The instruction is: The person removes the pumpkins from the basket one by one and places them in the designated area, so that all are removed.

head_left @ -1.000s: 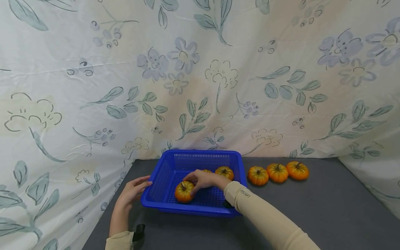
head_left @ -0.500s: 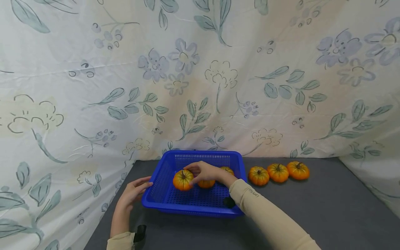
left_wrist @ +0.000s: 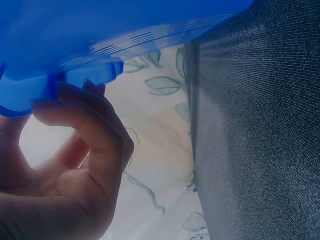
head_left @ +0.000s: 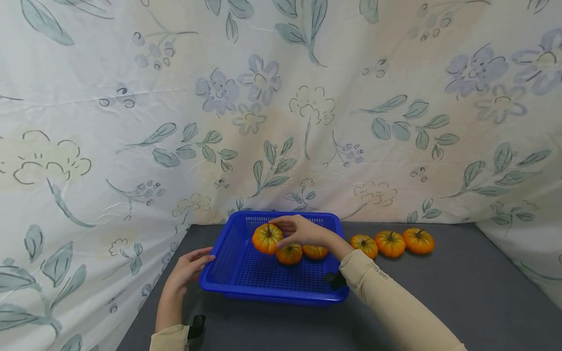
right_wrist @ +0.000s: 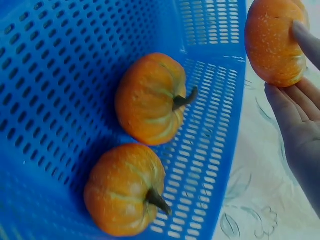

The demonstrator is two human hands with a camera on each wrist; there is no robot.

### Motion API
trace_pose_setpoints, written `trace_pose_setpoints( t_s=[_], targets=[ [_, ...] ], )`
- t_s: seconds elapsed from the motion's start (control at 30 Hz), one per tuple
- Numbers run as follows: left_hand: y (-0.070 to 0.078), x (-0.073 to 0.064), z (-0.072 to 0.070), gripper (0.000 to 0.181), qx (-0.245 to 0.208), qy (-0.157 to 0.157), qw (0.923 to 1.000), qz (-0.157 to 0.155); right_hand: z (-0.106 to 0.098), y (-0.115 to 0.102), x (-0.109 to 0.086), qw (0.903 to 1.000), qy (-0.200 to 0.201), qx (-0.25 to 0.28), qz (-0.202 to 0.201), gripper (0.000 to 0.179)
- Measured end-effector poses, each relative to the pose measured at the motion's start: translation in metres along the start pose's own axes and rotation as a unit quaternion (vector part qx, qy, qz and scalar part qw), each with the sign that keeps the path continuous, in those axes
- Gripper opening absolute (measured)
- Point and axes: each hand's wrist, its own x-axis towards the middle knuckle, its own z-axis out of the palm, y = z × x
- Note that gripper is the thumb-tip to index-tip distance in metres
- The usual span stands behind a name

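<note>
My right hand (head_left: 303, 231) holds a small orange pumpkin (head_left: 267, 239) with a short stem, raised above the inside of the blue plastic basket (head_left: 272, 295). In the right wrist view the thumb and fingers pinch the held pumpkin (right_wrist: 276, 42) from its side. Two more pumpkins, one near the middle (head_left: 289, 255) and one to its right (head_left: 315, 252), sit side by side on the basket floor. My left hand (head_left: 186, 270) grips the basket's left rim. In the left wrist view its curled fingers (left_wrist: 90, 125) are at the underside of the rim (left_wrist: 30, 95).
Three pumpkins stand in a row right of the basket: the nearest (head_left: 364, 246), the middle one (head_left: 390, 243) and the far one (head_left: 418, 241). All rests on a dark grey table (head_left: 461, 292). A floral cloth (head_left: 281, 122) hangs behind and at the sides.
My right hand has lifted the pumpkin off the basket floor, first up and back, then slightly right. The two pumpkins behind it show more fully. My left hand stays at the rim.
</note>
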Motion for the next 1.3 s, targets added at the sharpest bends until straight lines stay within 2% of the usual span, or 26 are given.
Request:
trace_pose_setpoints(
  t_s=[0.33, 0.77, 0.9, 1.07, 1.3],
  targets=[
    [0.003, 0.001, 0.002, 0.058, -0.003, -0.001, 1.0, 0.002, -0.026, 0.004, -0.036, 0.9989, 0.046, 0.007, -0.002, 0.07],
    [0.005, 0.001, 0.001, 0.06, -0.005, -0.004, 1.0, -0.004, -0.052, 0.025, -0.092, 0.993, 0.112, 0.004, 0.038, 0.069],
    [0.005, 0.002, 0.001, 0.06, -0.005, -0.005, 1.0, -0.003, -0.059, 0.037, -0.108, 0.9907, 0.13, -0.012, 0.038, 0.07],
    [0.003, 0.001, -0.001, 0.061, -0.001, -0.004, 1.0, -0.006, -0.067, 0.055, -0.129, 0.9894, 0.143, 0.002, 0.026, 0.07],
    [0.001, 0.0, -0.002, 0.061, 0.01, -0.006, 0.9999, -0.005, -0.074, 0.076, -0.157, 0.9819, 0.185, -0.003, 0.041, 0.073]
  ],
)
